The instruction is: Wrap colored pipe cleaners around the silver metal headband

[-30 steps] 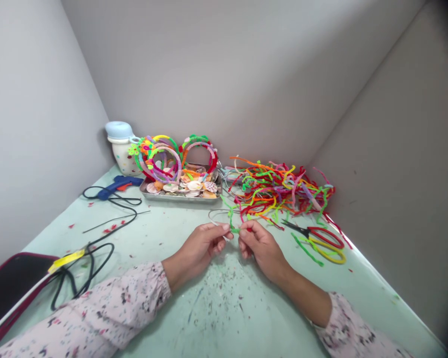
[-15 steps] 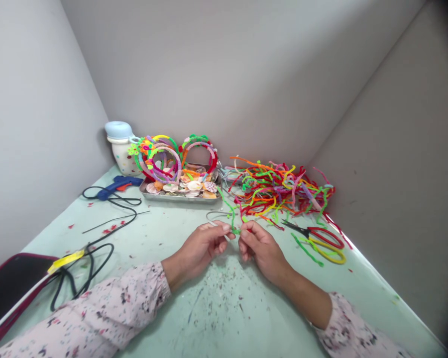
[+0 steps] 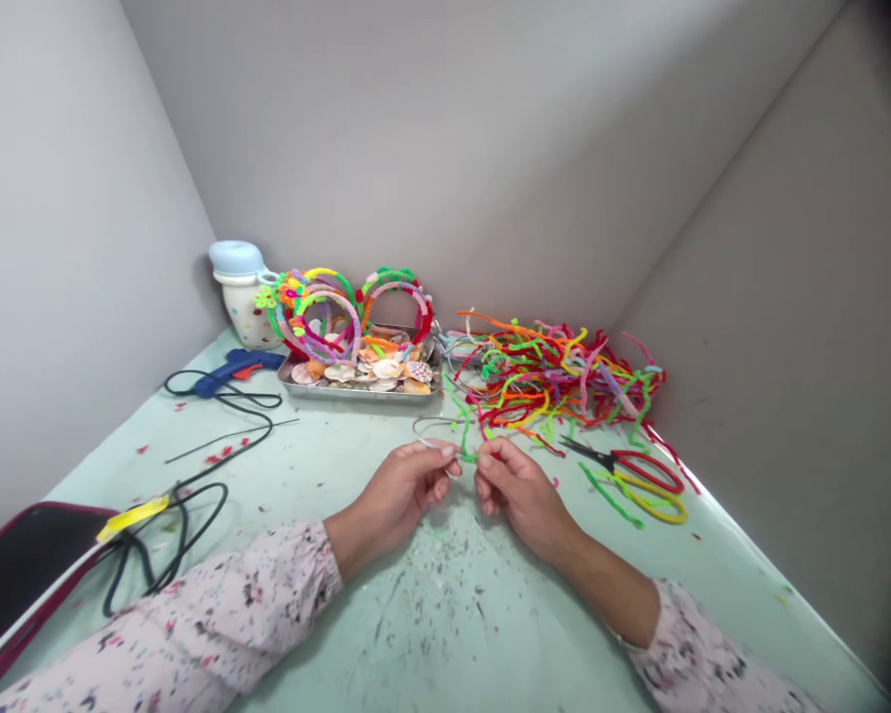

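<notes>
My left fingers [image 3: 438, 457] pinch the pale band [image 3: 422, 437], my right fingers [image 3: 496, 472] the green pipe cleaner [image 3: 464, 431]; I should pull each turn snug, gripping close in.

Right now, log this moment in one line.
left fingers: pinching slim pale band | right fingers: pinching fuzzy green stem | red-and-yellow-handled scissors: untouched

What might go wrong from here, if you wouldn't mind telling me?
The green pipe cleaner might slip loose, since the right hand appears to pinch it only with the fingertips.

The scissors lie to the right of that hand, so a sideways sweep might knock them.

The headbands seem loosely perched over the seashells, so bumping the metal tray might topple them.
</notes>
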Action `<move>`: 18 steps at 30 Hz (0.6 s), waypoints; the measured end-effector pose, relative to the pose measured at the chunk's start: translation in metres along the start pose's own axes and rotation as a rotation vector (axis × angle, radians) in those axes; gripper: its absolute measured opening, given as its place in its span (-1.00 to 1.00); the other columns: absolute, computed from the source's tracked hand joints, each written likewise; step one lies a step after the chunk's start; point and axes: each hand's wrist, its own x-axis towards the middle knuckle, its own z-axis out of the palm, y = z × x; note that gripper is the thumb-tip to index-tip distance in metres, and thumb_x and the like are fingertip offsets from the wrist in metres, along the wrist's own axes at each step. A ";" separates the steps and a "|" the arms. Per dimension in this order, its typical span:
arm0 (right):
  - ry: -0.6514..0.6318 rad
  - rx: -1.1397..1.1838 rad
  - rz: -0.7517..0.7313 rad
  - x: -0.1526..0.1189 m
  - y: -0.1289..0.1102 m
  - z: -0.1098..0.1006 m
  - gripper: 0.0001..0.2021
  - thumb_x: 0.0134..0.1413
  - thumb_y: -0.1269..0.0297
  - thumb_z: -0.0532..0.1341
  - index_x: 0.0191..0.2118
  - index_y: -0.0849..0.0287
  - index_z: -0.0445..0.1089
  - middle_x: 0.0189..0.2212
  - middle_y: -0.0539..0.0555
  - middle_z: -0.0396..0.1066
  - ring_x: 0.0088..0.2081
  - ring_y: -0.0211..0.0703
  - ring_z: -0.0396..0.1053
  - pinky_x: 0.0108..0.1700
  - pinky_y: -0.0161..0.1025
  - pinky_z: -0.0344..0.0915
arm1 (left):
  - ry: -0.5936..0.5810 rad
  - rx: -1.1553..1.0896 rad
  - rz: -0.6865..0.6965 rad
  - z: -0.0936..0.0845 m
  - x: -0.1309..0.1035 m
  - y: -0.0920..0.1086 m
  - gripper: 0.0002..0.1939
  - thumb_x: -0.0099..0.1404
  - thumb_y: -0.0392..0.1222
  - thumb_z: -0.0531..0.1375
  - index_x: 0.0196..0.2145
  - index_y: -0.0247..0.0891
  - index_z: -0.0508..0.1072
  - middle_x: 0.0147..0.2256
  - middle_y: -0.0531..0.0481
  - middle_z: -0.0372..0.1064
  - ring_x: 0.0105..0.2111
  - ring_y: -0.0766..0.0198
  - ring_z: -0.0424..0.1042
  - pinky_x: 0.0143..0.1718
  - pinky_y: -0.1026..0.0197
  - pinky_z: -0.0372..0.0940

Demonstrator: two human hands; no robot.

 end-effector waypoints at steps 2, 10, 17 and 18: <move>-0.004 0.001 0.001 0.000 0.000 0.000 -0.72 0.10 0.01 0.16 -0.36 0.13 0.22 -0.62 -0.11 0.27 -0.62 -0.34 0.20 -0.54 -0.37 0.15 | -0.012 0.012 0.004 0.000 0.000 0.000 -0.85 0.09 -0.21 0.27 -0.40 -0.37 0.45 -0.49 0.03 0.34 -0.63 0.51 0.19 -0.61 0.42 0.06; -0.025 0.032 -0.011 -0.001 0.000 -0.001 -0.75 0.11 0.04 0.16 -0.37 0.12 0.22 -0.63 -0.13 0.27 -0.63 -0.36 0.20 -0.55 -0.39 0.14 | -0.042 0.033 -0.001 -0.003 0.000 0.000 -0.88 0.11 -0.25 0.23 -0.37 -0.36 0.45 -0.48 0.03 0.35 -0.63 0.49 0.21 -0.63 0.41 0.03; -0.020 0.045 0.000 0.000 0.000 0.000 -0.74 0.11 0.03 0.16 -0.37 0.13 0.22 -0.62 -0.11 0.27 -0.63 -0.36 0.20 -0.55 -0.39 0.14 | -0.068 0.033 0.015 0.000 -0.001 0.000 -0.87 0.16 -0.21 0.22 -0.34 -0.32 0.43 -0.48 0.03 0.36 -0.64 0.48 0.20 -0.63 0.40 0.04; -0.019 0.048 0.000 0.001 0.000 0.000 -0.74 0.11 0.03 0.16 -0.37 0.13 0.22 -0.63 -0.12 0.27 -0.63 -0.36 0.20 -0.55 -0.40 0.14 | -0.065 0.030 0.018 0.000 -0.001 0.000 -0.86 0.16 -0.20 0.22 -0.34 -0.32 0.43 -0.48 0.03 0.36 -0.64 0.48 0.20 -0.63 0.40 0.04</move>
